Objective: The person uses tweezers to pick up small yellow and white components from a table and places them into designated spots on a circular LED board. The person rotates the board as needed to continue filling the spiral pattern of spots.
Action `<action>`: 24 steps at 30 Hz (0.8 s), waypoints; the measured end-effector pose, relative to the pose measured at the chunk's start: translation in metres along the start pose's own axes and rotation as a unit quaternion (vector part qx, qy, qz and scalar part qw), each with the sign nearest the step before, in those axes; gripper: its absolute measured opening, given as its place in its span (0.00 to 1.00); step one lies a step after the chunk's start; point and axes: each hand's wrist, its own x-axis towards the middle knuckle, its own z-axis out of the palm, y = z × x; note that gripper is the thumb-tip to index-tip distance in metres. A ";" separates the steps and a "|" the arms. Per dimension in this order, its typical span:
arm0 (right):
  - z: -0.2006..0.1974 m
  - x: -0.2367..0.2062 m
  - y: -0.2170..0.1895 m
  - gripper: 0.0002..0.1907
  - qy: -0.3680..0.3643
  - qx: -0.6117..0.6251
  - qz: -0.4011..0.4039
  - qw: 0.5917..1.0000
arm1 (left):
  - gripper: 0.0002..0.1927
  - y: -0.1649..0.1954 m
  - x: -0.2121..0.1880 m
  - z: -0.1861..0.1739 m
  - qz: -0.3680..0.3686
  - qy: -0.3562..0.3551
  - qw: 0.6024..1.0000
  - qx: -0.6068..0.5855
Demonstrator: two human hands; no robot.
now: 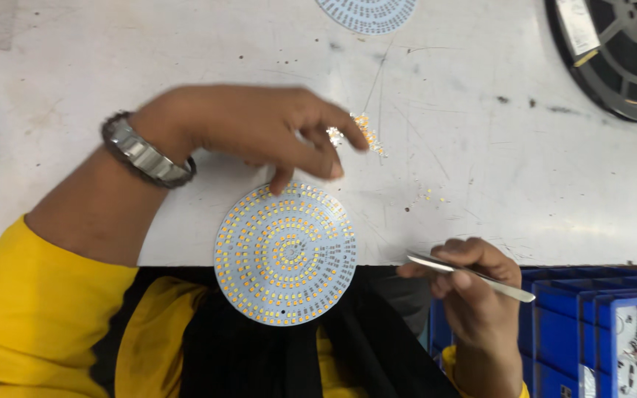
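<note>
Biggest worry here is the round LED board (284,253): it sits half on the white worktable (481,147) and half hanging over the near edge above the person's lap, so I reckon a bump from a wrist could tip it right off. The only thing touching it is one fingertip of the left hand (259,133) on its far rim, which isn't much of a hold-down.

That left hand is loosely curled, fingers half bent, hovering just above the board and next to a little pile of loose LED chips (366,133). I can't tell if anything is actually pinched between thumb and finger, it's blurred. A sweep of those fingers could scatter the chips, and a few strays (429,195) lie further right on the table already.

The right hand (473,287) is closed around metal tweezers (470,274), tips pointing left toward the board, off the table edge, beside blue bins (591,309). Tweezer tips look empty, but they're tiny, so not sure.
</note>
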 end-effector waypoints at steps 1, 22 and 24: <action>0.002 -0.003 -0.001 0.11 -0.002 0.051 0.025 0.998 | 0.33 0.001 -0.007 -0.006 0.011 0.036 0.999 0.001; 0.038 0.013 -0.002 0.10 -0.050 0.278 0.112 0.953 | 0.34 -0.060 -0.133 0.101 -0.030 0.389 0.899 -0.200; 0.038 0.023 0.001 0.08 -0.027 0.267 0.093 0.959 | 0.33 -0.056 -0.126 0.096 -0.047 0.406 0.893 -0.186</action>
